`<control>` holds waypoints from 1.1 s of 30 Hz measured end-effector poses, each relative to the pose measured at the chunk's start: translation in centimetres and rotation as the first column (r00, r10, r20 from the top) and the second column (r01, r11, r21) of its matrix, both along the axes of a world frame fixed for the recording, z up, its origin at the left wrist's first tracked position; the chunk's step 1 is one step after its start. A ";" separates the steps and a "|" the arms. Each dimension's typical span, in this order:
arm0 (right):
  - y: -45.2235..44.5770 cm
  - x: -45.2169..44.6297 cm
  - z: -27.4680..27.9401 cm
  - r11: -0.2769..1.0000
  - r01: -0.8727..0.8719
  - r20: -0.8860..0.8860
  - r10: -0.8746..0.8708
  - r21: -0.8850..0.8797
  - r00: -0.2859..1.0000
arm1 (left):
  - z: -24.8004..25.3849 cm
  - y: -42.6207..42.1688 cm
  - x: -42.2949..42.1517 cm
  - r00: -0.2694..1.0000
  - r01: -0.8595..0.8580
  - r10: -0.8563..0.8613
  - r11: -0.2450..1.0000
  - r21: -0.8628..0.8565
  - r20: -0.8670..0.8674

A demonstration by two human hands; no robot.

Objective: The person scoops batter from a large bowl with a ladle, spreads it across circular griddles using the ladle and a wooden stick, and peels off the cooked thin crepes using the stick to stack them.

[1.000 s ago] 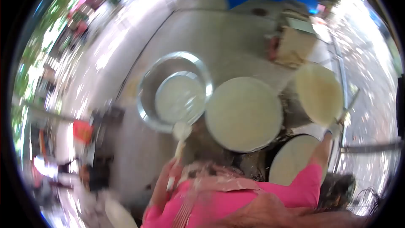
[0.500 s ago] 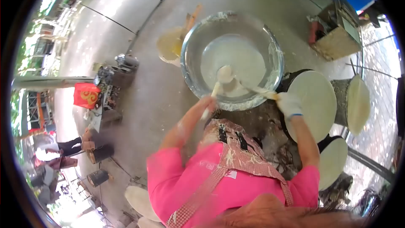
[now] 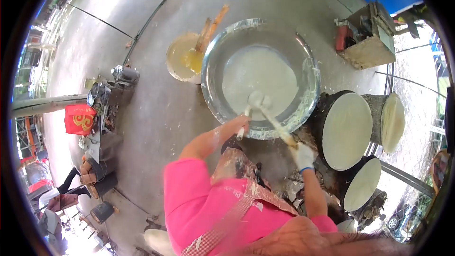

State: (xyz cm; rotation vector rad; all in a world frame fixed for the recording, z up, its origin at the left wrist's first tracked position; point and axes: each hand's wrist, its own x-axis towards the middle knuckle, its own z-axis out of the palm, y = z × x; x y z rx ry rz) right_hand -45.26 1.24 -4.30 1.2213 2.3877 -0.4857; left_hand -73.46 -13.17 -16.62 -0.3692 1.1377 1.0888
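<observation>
Wide shiny steel basin (image 3: 258,35) in front of person, pool of milky-white liquid (image 3: 258,73) in bottom. Off to right, round pale disc with black edge (image 3: 347,130). Against basin's left side, round cream bowl (image 3: 177,52), orange-brown wooden handles (image 3: 219,21) slanting from it. Long pale stick (image 3: 283,133) across basin's near rim, white-gloved right hand (image 3: 304,156) wrapped round its end. White-handled ladle (image 3: 256,98), scoop at liquid beside stick's tip, left hand (image 3: 240,124) curled round handle

Gripping a ladle (image 3: 256,98) in the bare left hand (image 3: 241,124) and a stick (image 3: 278,125) in the gloved right hand (image 3: 304,156), over white liquid (image 3: 258,73) in a metal basin (image 3: 310,73).
</observation>
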 end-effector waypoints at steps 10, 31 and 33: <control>-6.9 5.9 5.8 0.957 0.184 -0.598 -0.014 0.224 0.801 | 27.0 -1.3 4.3 0.970 -0.201 0.161 0.952 0.231 0.180; -16.7 20.1 13.8 0.688 0.570 -0.686 -0.675 -0.450 0.272 | 36.8 -2.2 8.0 0.844 0.535 -0.461 0.761 0.366 -0.275; -18.6 22.4 14.3 0.675 0.569 -0.798 -0.601 -0.470 0.053 | 37.4 -0.4 13.6 0.772 0.633 -0.474 0.637 0.440 -0.425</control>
